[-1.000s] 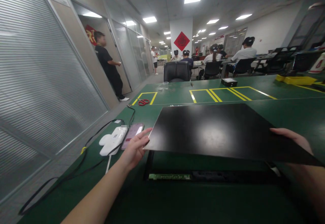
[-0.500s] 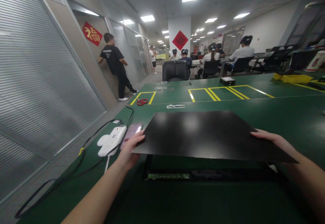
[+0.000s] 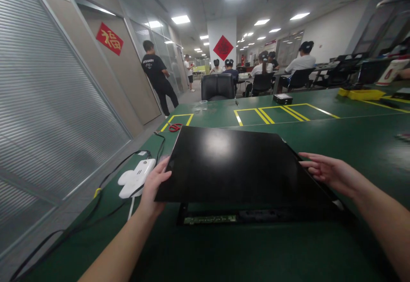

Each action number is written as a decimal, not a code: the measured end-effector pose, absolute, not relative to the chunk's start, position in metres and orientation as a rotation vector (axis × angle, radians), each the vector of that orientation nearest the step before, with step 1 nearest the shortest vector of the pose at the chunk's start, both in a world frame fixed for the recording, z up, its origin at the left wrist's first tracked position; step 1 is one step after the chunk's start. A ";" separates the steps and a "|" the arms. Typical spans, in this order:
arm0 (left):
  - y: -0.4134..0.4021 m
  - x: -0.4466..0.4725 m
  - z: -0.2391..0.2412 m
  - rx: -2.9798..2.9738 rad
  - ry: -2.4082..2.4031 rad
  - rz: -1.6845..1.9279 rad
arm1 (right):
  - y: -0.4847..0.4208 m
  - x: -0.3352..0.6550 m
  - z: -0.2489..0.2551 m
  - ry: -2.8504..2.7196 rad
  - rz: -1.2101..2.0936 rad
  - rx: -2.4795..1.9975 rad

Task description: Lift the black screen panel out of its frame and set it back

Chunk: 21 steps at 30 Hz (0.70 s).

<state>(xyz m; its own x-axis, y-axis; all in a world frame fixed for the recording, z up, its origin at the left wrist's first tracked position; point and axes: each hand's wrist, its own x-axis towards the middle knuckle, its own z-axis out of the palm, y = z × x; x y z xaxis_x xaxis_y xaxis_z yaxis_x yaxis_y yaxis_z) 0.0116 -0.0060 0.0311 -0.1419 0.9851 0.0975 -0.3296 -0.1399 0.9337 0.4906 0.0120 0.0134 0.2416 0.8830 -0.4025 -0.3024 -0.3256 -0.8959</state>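
Observation:
A glossy black flat panel (image 3: 230, 167), like a display screen, slants over the table with its left side raised. My left hand (image 3: 155, 184) grips its left edge, thumb on top and fingers underneath. At the right edge, my right hand (image 3: 333, 173) is open, fingers stretched out beside the panel; whether the fingertips touch it I cannot tell. Beneath lies a dark frame (image 3: 269, 216), mostly covered by the panel. A green circuit board strip (image 3: 209, 219) shows along its near side.
Left of the panel are a white power strip (image 3: 137, 178) and black cables (image 3: 109, 216). Red-handled scissors (image 3: 174, 127) lie beyond. Farther back are yellow tape outlines (image 3: 272, 114), a small black box (image 3: 282, 99) and a yellow tray (image 3: 361, 94). Several people sit or stand in the background.
The panel's right side has come down toward the frame and the panel has turned slightly. My right hand has let go of its edge. My left hand keeps its grip.

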 end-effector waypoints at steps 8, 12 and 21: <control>-0.004 0.012 0.018 0.991 0.944 1.473 | 0.018 0.502 0.001 -0.613 1.261 -1.495; -0.005 0.014 0.018 0.995 0.965 1.428 | 0.017 0.503 -0.001 -0.659 1.237 -1.551; -0.008 0.024 0.015 0.991 0.966 1.332 | 0.018 0.499 0.002 -0.704 1.145 -1.691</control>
<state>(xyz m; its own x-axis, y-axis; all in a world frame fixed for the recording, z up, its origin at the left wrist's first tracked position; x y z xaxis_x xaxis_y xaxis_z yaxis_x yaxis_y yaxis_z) 0.0236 -0.0083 0.0152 0.0150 0.9999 0.0082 -0.3029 -0.0033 0.9530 0.4988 0.0176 0.0016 0.3977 0.8375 -0.3746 -0.0442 -0.3903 -0.9196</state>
